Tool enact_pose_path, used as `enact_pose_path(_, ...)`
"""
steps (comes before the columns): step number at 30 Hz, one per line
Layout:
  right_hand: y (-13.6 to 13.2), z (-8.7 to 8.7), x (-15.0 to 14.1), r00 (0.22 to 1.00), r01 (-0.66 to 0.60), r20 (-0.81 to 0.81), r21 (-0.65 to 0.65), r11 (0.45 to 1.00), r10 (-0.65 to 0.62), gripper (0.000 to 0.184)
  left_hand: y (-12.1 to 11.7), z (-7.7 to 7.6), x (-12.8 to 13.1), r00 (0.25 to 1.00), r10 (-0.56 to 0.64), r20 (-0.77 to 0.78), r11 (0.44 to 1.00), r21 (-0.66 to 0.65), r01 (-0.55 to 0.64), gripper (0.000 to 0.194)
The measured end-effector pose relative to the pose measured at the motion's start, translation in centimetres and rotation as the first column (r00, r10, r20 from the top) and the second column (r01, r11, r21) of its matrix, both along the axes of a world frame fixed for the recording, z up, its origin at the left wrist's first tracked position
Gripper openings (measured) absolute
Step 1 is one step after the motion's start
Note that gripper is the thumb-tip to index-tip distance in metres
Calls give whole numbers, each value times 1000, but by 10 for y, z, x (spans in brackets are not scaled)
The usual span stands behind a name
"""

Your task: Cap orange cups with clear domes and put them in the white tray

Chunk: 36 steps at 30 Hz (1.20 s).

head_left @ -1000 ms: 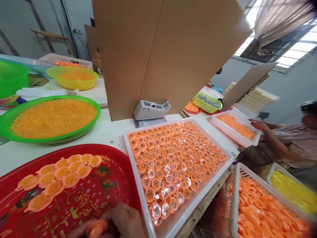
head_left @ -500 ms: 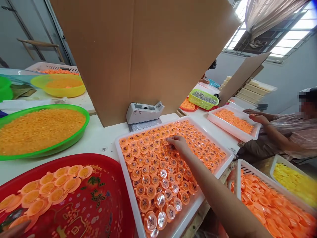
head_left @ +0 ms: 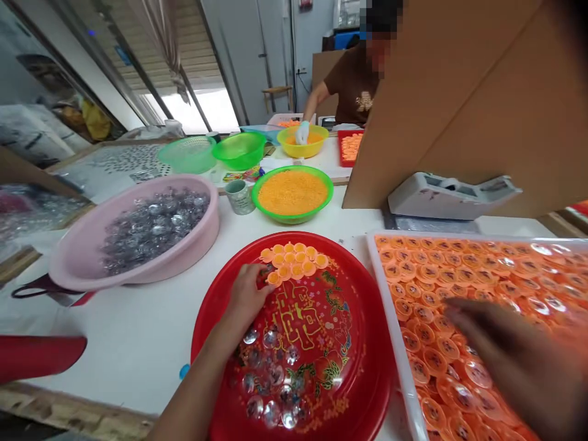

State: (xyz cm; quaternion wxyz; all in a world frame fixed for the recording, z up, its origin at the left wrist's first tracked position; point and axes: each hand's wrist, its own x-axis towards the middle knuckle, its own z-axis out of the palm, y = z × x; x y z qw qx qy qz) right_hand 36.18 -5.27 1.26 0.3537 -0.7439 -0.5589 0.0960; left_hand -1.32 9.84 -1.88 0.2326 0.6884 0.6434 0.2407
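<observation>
My left hand [head_left: 245, 297] rests on the round red tray [head_left: 362, 392], its fingertips pinched beside a cluster of small orange cups [head_left: 293, 262] at the tray's far side. Clear dome lids [head_left: 269, 380] lie loose on the tray near my forearm. My right hand [head_left: 508, 361] hovers, blurred by motion, over the white tray [head_left: 395, 343] packed with several lidded orange cups [head_left: 463, 288]; its fingers look stretched out.
A pink basin of clear lids [head_left: 138, 229] stands at left, a green bowl of orange filling [head_left: 293, 193] and a small cup [head_left: 239, 196] behind the red tray. A cardboard sheet [head_left: 463, 104] and tape dispenser [head_left: 448, 196] stand at right. Another person [head_left: 349, 79] works at the far table.
The view has swung left. My right hand drew back from the middle of the white tray toward me. My left hand moved up the red tray to the orange cups.
</observation>
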Motion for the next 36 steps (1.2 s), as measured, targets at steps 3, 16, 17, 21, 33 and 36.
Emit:
enact_pose_path(3,-16,-8,-98,859,-486,-203,-36,873,470,16,3,-4,8,999,-39,36,999,-32,40,27)
enact_pose_path(16,9,-39,-201,840,-540,-231,-257,801,492,24,-73,44,-20,941,41,335,958,-281,58,19)
enact_pose_path(17,10,-40,-205,840,-541,-222,-264,799,496,23,-79,43,-22,925,64,374,950,-307,59,21)
enact_pose_path(21,14,-45,-218,838,-546,-185,-310,779,514,23,-96,37,-22,884,139,447,927,-373,43,25)
enact_pose_path(33,2,-57,-210,798,-537,-435,-198,820,417,17,-103,29,-20,696,229,681,881,-449,150,31)
enact_pose_path(36,0,-56,-205,739,-513,-601,-212,832,303,14,-105,28,-19,668,248,702,862,-475,179,31)
